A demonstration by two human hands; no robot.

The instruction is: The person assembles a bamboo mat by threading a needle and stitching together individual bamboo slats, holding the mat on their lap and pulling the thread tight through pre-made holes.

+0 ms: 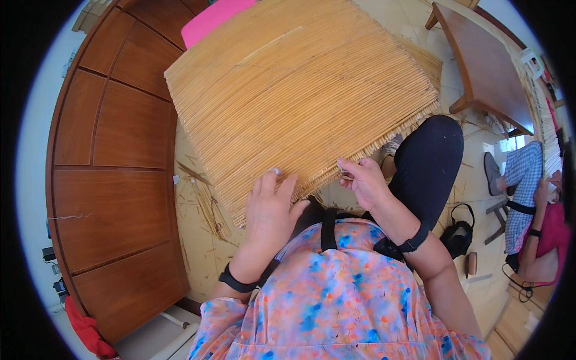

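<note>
Centrally, a large woven mat point(300, 90) of thin straw-coloured sticks rests tilted across the person's lap, its far edge raised toward the top of the view and its near, frayed edge running diagonally from lower left to upper right just ahead of both hands.

Left hand point(271, 207): palm down, fingers spread wide and laid flat on the near edge of the mat, fingertips touching the stick ends. It presses on the mat rather than gripping it. A black wrist strap point(237, 281) circles the forearm below it.

Right hand point(365, 180): at the near edge of the mat, to the right of the left hand. Thumb and forefinger are pinched narrow on the protruding stick ends at the fringe; the remaining fingers are curled. A second black strap point(414, 242) sits on this forearm.

The mat lies above and ahead of both hands, with only its lower edge in contact with them. The person's knee in dark fabric point(433, 162) sits just right of the right hand, below the mat's right corner.

Surroundings: a wooden panelled door point(120, 180) on the left, loose straw scraps point(207, 204) on the pale tiled floor point(204, 258) under the mat, a wooden bench point(486, 66) at upper right, and another seated person point(531, 204) at the right rim, well apart.
</note>
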